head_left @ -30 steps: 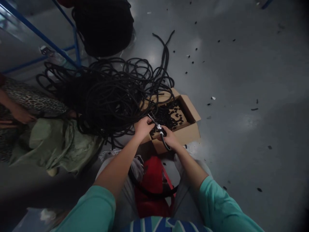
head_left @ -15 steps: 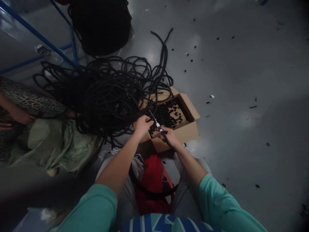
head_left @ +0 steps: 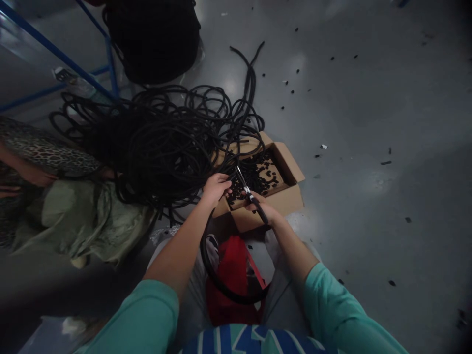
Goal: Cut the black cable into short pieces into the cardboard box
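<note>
My right hand [head_left: 267, 209] grips scissors [head_left: 249, 193] with black and white handles. Their pale blades point up and left over an open cardboard box [head_left: 282, 202], and look nearly closed together. Inside the box lie many short black cut pieces [head_left: 254, 178]. My left hand [head_left: 216, 189] is at the box's left edge, fingers closed round a black tube [head_left: 217, 284] that passes below the hand and curves across my lap. The tube's end at my fingertips is too dark to make out. Beside my left hand spreads a big tangle of black tubing [head_left: 162, 142].
A person's hand [head_left: 39, 176] and patterned clothing are at the left, beside green cloth [head_left: 84, 211]. Blue metal frame bars [head_left: 55, 46] and a large black coil [head_left: 153, 42] stand behind. Black scraps dot the grey floor [head_left: 361, 113]. Something red [head_left: 232, 265] lies between my legs.
The scissors have turned from spread handles to edge-on and moved slightly right, away from my left hand. My left hand has drawn up a little; the tube below it now shows higher.
</note>
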The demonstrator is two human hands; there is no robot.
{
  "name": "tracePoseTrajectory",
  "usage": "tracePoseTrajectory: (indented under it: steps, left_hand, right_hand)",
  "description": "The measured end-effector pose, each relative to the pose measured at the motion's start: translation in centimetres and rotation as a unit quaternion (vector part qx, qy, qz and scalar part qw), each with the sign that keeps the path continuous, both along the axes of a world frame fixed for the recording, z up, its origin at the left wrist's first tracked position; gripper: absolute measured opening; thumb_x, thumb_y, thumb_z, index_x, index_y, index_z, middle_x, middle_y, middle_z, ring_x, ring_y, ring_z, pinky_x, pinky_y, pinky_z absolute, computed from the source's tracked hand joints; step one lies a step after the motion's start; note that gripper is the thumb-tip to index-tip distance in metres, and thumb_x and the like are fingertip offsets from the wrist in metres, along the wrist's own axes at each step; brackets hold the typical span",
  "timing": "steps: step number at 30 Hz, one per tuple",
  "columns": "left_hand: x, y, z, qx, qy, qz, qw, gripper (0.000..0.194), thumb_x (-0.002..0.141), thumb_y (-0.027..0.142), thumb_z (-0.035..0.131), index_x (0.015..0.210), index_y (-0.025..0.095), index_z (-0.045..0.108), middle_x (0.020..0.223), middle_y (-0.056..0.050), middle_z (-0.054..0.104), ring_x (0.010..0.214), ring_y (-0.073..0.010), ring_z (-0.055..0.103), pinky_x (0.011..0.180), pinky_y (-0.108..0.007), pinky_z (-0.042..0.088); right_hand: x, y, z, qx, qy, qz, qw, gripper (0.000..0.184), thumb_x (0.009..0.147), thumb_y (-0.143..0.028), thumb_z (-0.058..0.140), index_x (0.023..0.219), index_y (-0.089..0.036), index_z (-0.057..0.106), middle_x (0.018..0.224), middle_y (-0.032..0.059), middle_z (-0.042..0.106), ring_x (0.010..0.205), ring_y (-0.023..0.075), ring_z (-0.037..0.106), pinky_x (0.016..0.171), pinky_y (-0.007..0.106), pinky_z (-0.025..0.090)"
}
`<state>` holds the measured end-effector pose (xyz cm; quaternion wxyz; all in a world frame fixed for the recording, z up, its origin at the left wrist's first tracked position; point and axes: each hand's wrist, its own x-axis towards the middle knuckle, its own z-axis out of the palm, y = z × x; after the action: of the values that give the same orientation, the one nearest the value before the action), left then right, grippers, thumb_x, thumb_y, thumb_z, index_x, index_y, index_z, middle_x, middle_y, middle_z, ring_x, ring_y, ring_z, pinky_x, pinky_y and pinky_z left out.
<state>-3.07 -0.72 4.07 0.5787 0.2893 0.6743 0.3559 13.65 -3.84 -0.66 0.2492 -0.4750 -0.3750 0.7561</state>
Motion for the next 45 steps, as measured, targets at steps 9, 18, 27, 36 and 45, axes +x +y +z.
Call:
tracePoseTrajectory:
  steps: [9,18,27,36,45]
  left_hand:
    - [0.4,-0.1,0.1,-0.010,0.019,-0.043,0.999,0.013,0.063,0.005,0.059,0.069,0.012,0.050,0.047,0.003,0.053,0.038,-0.0070,0.048,0.039,-0.019,0.033]
    - [0.2,-0.2,0.1,0.050,0.018,-0.092,0.994,0.012,0.060,0.009,0.061,0.070,0.012,0.056,0.053,0.003,0.056,0.042,-0.0056,0.048,0.045,-0.020,0.037]
    - [0.4,-0.2,-0.5,0.060,0.044,-0.087,0.993,0.013,0.059,0.012,0.062,0.069,0.013,0.055,0.058,0.001,0.058,0.048,-0.0075,0.051,0.047,-0.020,0.038]
    - [0.2,-0.1,-0.3,0.065,0.057,-0.077,0.993,0.016,0.058,0.010,0.063,0.070,0.013,0.053,0.060,0.002,0.058,0.050,-0.0081,0.053,0.047,-0.020,0.039]
    - [0.2,0.0,-0.3,0.066,0.079,-0.081,0.991,0.016,0.058,0.010,0.062,0.067,0.014,0.049,0.056,0.003,0.056,0.047,-0.0083,0.052,0.048,-0.021,0.039]
  right_hand:
    - [-0.2,0.0,-0.6,0.011,-0.016,0.060,0.998,0.055,0.048,-0.017,0.057,0.103,-0.015,0.057,0.070,-0.0020,0.056,0.066,0.0127,0.049,0.063,0.025,0.038]
    - [-0.2,-0.1,-0.6,0.050,-0.020,0.043,0.998,0.055,0.049,-0.015,0.056,0.103,-0.019,0.057,0.070,-0.0038,0.053,0.068,0.0119,0.048,0.069,0.026,0.037]
    - [-0.3,0.1,0.3,0.032,0.008,0.039,0.999,0.056,0.049,-0.014,0.054,0.104,-0.019,0.056,0.076,-0.0029,0.054,0.069,0.0114,0.046,0.069,0.025,0.038]
    - [-0.1,0.2,0.0,0.065,-0.026,0.065,0.995,0.055,0.050,-0.014,0.054,0.104,-0.020,0.058,0.077,-0.0017,0.056,0.074,0.0144,0.048,0.071,0.027,0.038]
    - [-0.3,0.2,0.4,0.087,-0.034,0.072,0.993,0.052,0.052,-0.016,0.056,0.104,-0.019,0.058,0.081,-0.0009,0.058,0.074,0.0138,0.048,0.071,0.027,0.038]
